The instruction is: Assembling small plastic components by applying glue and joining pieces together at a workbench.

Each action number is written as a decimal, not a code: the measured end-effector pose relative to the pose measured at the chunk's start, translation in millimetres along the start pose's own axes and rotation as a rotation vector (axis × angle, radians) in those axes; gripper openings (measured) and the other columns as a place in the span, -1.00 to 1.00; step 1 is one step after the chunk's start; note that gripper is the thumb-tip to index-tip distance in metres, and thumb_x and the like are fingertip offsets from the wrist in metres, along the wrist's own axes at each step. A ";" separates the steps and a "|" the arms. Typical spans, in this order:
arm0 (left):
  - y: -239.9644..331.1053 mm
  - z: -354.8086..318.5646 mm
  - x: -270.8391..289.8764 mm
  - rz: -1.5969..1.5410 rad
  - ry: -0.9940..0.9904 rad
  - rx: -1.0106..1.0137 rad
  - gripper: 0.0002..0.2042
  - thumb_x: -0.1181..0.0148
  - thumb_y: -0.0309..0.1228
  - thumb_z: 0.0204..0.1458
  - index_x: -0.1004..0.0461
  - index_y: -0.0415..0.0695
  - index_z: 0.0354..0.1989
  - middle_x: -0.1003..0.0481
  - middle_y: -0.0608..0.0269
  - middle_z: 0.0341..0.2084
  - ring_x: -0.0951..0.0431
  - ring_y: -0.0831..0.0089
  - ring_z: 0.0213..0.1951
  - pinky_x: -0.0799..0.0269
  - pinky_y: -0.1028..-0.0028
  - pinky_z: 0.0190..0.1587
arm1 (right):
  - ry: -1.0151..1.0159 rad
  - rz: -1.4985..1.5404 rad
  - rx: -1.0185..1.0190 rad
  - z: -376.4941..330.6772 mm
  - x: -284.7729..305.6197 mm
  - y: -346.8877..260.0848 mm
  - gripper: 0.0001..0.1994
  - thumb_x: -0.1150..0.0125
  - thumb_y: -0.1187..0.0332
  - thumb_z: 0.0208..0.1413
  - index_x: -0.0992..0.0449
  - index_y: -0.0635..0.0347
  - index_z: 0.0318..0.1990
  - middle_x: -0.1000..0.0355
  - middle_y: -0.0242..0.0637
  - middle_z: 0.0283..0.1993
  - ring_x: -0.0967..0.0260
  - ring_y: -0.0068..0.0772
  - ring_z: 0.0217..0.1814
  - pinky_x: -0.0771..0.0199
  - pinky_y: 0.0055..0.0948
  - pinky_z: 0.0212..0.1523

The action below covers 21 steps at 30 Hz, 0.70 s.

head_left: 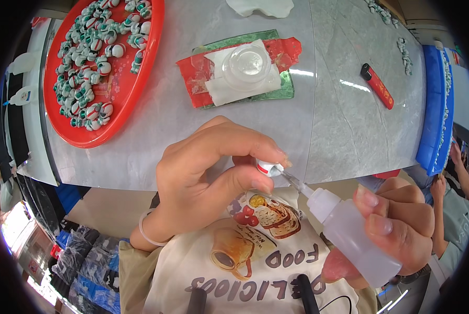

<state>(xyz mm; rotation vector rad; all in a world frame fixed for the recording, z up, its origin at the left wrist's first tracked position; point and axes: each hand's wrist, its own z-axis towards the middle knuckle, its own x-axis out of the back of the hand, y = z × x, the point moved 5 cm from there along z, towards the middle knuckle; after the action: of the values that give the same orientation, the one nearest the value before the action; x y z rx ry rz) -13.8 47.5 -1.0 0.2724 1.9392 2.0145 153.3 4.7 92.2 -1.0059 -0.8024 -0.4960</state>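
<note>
Between the thumb and forefinger of my left hand (pixel 192 175) is a small white piece with a red band (pixel 268 168), rounded like a helmet. My right hand (pixel 396 230) grips a translucent squeeze bottle (pixel 352 235) with a white collar and a thin clear nozzle. The bottle tilts up to the left, and its nozzle tip meets the piece or stops just short of it; I cannot tell which. Both hands are over the table's near edge, in front of a printed apron (pixel 208 267).
A red oval tray (pixel 122 112) of small green-and-white figures stands at the left. Beyond my hands, a clear round dish (pixel 246 65) sits on white, red and green sheets. A red lighter (pixel 377 86) lies right of it. At the far right, a blue bin (pixel 433 104); a person's hands beside it.
</note>
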 end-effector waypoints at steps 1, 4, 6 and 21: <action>-0.2 -0.2 -0.2 -0.001 0.004 -0.005 -0.76 -0.22 -0.40 -0.16 -0.35 -0.31 -0.40 -0.41 0.07 -0.56 -0.45 0.42 -0.48 -0.33 0.57 -0.45 | -0.049 0.009 0.026 5.4 -0.3 -1.5 -0.39 -0.26 -0.07 -0.29 -0.28 0.16 -0.15 -0.36 -0.23 -0.31 -0.14 -0.54 -0.56 -0.11 -0.57 -0.58; -0.3 0.4 -0.5 0.017 -0.009 -0.030 -0.75 -0.21 -0.38 -0.15 -0.35 -0.31 -0.40 -0.41 0.07 -0.55 -0.45 0.43 -0.50 -0.33 0.58 -0.46 | -0.097 0.069 0.064 8.1 -1.1 2.1 -0.39 -0.27 -0.05 -0.30 -0.29 0.18 -0.14 -0.36 -0.21 -0.31 -0.14 -0.54 -0.56 -0.08 -0.58 -0.59; -0.5 -0.1 -1.1 0.003 0.001 -0.012 -0.75 -0.21 -0.38 -0.14 -0.35 -0.30 -0.41 -0.41 0.06 -0.55 -0.45 0.43 -0.50 -0.32 0.59 -0.47 | -0.096 0.117 0.073 5.0 -6.2 2.7 -0.38 -0.27 -0.05 -0.30 -0.30 0.19 -0.13 -0.36 -0.19 -0.31 -0.14 -0.54 -0.56 -0.07 -0.59 -0.60; 1.5 1.5 -3.0 -0.046 0.010 -0.001 -0.75 -0.18 -0.33 -0.11 -0.35 -0.29 -0.41 -0.42 0.07 -0.57 -0.41 0.48 -0.52 -0.32 0.60 -0.49 | 0.011 0.090 0.087 5.5 -5.4 -1.9 -0.39 -0.34 0.00 -0.33 -0.28 0.21 -0.17 -0.35 -0.14 -0.31 -0.06 -0.52 -0.62 0.00 -0.58 -0.62</action>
<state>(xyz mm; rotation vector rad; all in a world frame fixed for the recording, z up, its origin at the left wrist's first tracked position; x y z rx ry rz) -10.6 47.8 0.9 0.2155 1.9325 1.9918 146.7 8.7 90.6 -0.9539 -0.7586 -0.3859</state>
